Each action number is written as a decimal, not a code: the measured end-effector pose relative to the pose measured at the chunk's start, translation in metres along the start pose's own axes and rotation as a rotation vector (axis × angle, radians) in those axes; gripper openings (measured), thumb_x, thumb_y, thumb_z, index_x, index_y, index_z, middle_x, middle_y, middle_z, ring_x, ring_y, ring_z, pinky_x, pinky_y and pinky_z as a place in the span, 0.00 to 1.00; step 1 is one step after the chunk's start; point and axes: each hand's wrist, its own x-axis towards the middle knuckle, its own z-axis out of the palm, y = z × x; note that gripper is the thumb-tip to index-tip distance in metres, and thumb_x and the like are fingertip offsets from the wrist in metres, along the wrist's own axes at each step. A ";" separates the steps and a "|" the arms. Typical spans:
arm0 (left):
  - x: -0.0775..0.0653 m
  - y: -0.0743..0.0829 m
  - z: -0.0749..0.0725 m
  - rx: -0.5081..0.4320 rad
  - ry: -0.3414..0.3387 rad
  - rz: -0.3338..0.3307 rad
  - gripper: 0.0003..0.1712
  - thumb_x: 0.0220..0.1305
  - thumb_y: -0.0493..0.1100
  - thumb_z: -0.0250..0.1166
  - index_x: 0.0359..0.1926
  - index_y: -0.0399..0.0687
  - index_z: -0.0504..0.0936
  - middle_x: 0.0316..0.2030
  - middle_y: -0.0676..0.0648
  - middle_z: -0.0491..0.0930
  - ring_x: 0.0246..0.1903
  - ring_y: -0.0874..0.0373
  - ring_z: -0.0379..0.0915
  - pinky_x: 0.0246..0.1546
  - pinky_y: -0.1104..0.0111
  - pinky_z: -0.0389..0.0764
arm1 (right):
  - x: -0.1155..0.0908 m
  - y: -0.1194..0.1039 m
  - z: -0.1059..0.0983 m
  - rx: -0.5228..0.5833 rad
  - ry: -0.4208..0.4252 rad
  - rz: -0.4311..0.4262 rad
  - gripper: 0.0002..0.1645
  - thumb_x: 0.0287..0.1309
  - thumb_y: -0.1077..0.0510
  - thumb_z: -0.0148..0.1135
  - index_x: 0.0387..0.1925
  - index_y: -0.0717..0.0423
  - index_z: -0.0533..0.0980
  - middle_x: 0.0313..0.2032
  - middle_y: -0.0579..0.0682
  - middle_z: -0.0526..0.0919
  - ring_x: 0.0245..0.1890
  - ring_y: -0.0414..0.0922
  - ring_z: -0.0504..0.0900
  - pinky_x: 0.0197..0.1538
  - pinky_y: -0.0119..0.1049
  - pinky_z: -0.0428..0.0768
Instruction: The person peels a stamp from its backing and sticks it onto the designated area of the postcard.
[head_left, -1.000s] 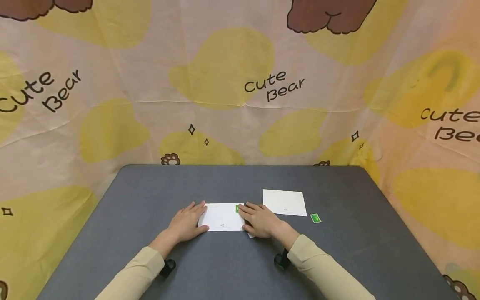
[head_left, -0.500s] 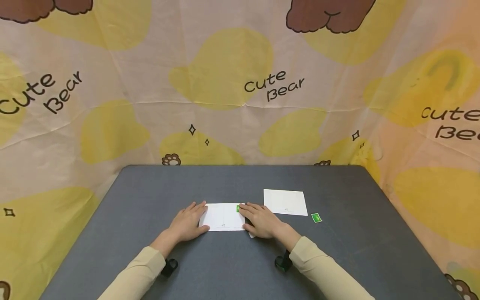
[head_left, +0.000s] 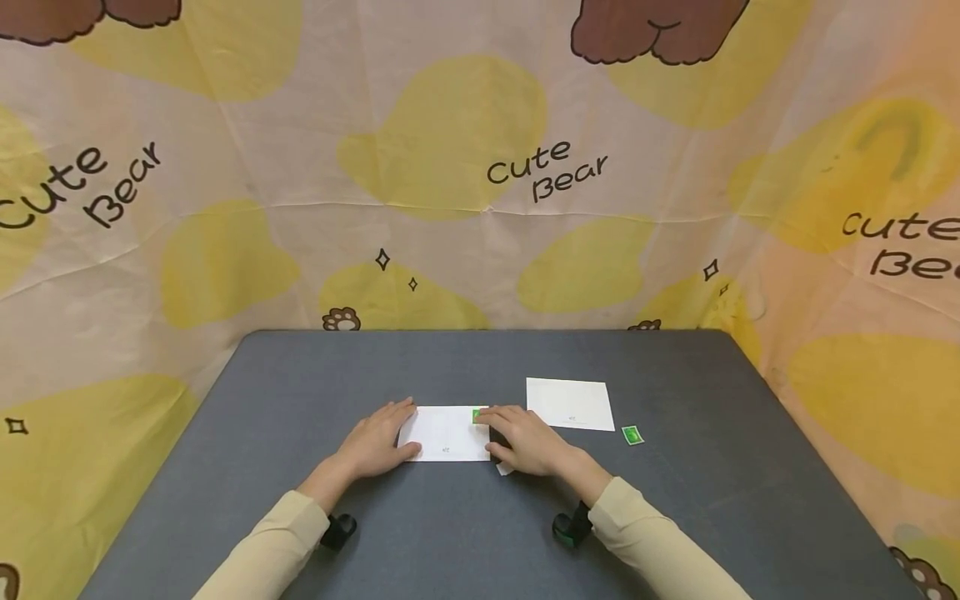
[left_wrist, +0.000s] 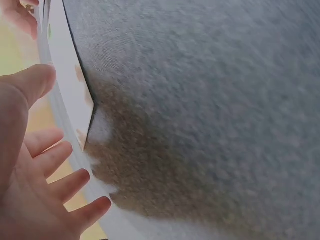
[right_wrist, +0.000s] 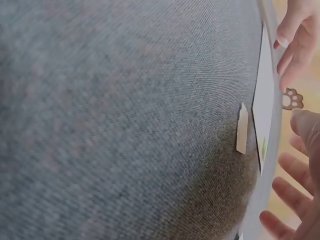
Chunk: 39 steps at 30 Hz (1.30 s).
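A white postcard (head_left: 444,435) with small print lies flat in the middle of the table. A green stamp (head_left: 476,416) sits at its upper right corner, partly covered by my right fingers in the head view. My left hand (head_left: 372,443) is at the card's left end, fingers spread and relaxed. Opposite it, my right hand (head_left: 527,443) hovers over the right end with loosely bent fingers. Both wrist views show the palms raised off the card, holding nothing. Beside the card's right end, below my right hand, lies a small pale paper scrap (right_wrist: 242,131).
A second white card (head_left: 570,404) lies behind and right of my right hand. Just right of that is a loose green stamp (head_left: 632,435). The dark grey table (head_left: 480,533) ends at a patterned cloth backdrop (head_left: 450,208).
Both hands have risen slightly from the card, and the right fingers bend a little more. The card and its stamp stay where they were.
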 end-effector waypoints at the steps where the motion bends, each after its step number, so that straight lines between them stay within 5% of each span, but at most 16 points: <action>1: 0.000 0.001 0.000 -0.003 0.006 0.005 0.38 0.57 0.53 0.63 0.65 0.41 0.64 0.66 0.43 0.60 0.66 0.42 0.54 0.57 0.41 0.59 | -0.001 0.000 -0.001 0.005 0.014 -0.005 0.24 0.61 0.51 0.56 0.58 0.53 0.71 0.57 0.50 0.73 0.58 0.50 0.71 0.55 0.50 0.71; 25: 0.021 0.042 0.005 -0.009 0.095 0.138 0.34 0.56 0.53 0.64 0.61 0.43 0.70 0.64 0.46 0.65 0.64 0.44 0.59 0.58 0.47 0.63 | -0.040 0.024 -0.025 -0.003 0.305 -0.023 0.21 0.52 0.58 0.65 0.50 0.52 0.75 0.44 0.45 0.80 0.46 0.43 0.77 0.47 0.42 0.75; 39: 0.041 0.065 0.016 -0.004 0.131 0.202 0.33 0.56 0.53 0.63 0.60 0.43 0.71 0.63 0.47 0.67 0.63 0.46 0.61 0.56 0.49 0.66 | -0.072 0.054 -0.040 0.026 0.394 0.062 0.20 0.49 0.61 0.67 0.47 0.54 0.77 0.44 0.45 0.80 0.46 0.45 0.77 0.49 0.44 0.75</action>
